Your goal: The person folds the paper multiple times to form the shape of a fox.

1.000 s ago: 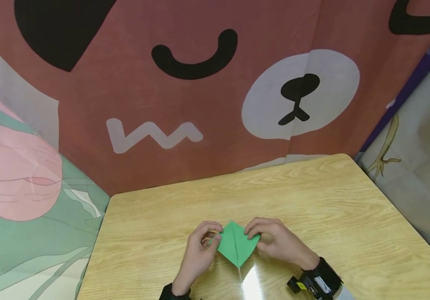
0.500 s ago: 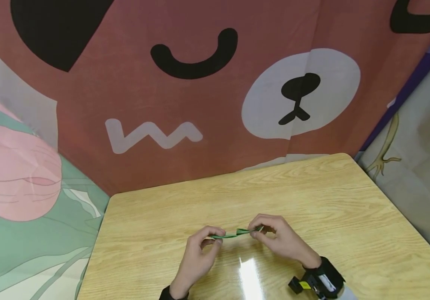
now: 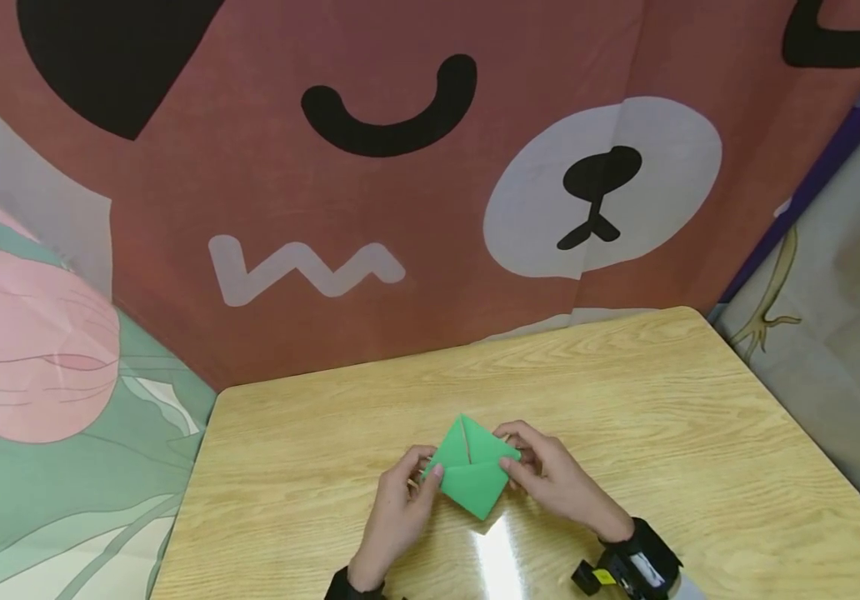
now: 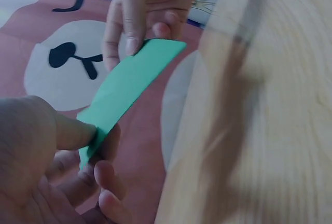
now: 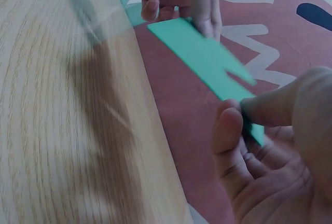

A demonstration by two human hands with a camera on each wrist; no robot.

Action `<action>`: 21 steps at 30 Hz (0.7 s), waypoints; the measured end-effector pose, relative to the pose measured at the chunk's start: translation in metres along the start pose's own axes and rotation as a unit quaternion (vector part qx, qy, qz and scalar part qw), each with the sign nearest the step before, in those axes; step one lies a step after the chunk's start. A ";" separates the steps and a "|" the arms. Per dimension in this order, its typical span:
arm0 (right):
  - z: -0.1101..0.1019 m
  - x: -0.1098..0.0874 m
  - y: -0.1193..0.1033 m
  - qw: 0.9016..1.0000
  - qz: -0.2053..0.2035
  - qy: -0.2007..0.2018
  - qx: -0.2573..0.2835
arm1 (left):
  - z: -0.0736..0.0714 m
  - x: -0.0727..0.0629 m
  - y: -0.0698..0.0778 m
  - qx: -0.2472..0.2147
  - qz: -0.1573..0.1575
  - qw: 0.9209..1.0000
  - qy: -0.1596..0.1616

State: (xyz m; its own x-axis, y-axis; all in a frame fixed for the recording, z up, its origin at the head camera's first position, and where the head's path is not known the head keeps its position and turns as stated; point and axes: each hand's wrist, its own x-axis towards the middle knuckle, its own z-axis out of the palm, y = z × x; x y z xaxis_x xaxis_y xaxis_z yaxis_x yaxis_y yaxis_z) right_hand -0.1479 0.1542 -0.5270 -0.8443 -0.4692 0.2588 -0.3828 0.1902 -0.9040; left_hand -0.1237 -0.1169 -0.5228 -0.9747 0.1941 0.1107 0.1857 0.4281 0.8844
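A folded piece of green paper [image 3: 473, 488], roughly diamond-shaped, is held above the table between both hands. Its upper half has a slit down the middle, and a straight fold edge crosses its width. My left hand [image 3: 398, 507] pinches the left corner, thumb on the near face and fingers behind. On the opposite corner, my right hand [image 3: 561, 483] pinches in the same way. The left wrist view shows the green paper [image 4: 127, 84] slightly bowed between the two hands. From the right wrist, the green paper [image 5: 202, 60] shows a notch on one edge.
The wood-grain table [image 3: 310, 433] spreads under the hands, with a bright light reflection near its front. A reddish-brown cloth with a bear face [image 3: 400, 200] hangs behind it. Patterned cloths [image 3: 32, 350] hang at the sides. A black wrist camera [image 3: 628, 567] sits on the right wrist.
The green paper has turned from a creased diamond face, through edge-on, to a face with a crosswise fold and a slit. Both hands still grip its side corners.
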 end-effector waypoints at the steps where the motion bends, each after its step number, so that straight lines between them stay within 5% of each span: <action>1: 0.000 -0.001 0.000 1.000 0.010 -0.002 0.005 | 0.002 0.001 -0.002 0.011 0.002 1.000 0.000; 5: -0.001 -0.002 0.001 0.997 0.070 -0.012 0.020 | 0.008 0.002 -0.007 0.051 0.007 0.999 -0.001; 9: -0.002 -0.004 0.005 0.992 0.121 -0.022 -0.011 | 0.014 0.003 -0.010 0.092 -0.021 0.995 -0.018; 15: 0.002 -0.006 0.013 0.982 0.144 -0.050 -0.108 | 0.025 -0.001 -0.007 0.168 -0.070 0.983 -0.028; 21: 0.008 -0.008 0.012 0.976 0.143 -0.051 -0.156 | 0.035 -0.005 -0.005 0.242 -0.076 0.967 -0.024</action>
State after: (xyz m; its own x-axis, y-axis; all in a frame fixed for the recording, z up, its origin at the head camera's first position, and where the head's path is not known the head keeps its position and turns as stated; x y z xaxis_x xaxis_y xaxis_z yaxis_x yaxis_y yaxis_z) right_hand -0.1423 0.1535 -0.5429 -0.8979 -0.4385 -0.0385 -0.2457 0.5720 -0.7826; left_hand -0.1158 -0.0896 -0.5436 -0.9907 0.1314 -0.0355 0.0878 0.8162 0.5711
